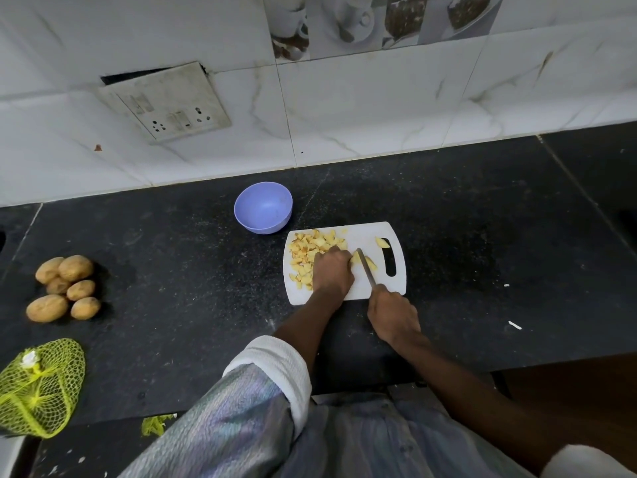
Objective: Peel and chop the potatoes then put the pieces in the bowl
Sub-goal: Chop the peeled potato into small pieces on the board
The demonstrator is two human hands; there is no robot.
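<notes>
The right hand point(393, 313) gripped the knife point(366, 267), its blade across the potato piece point(363, 261) at mid-board point(348, 288). The left hand point(331, 272) curled over that piece, at nine o'clock of the blade; fingertips probably wanted tucking back, cuts kept short. The chopped pile point(308, 253) crowded the board's nine o'clock edge; the three o'clock side had room. The bowl point(263, 208) sat empty at eleven o'clock, near. Whole potatoes point(65, 288) lay well apart at nine o'clock.

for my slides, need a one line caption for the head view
Right hand slices potato with knife; left hand steadies it.
</notes>
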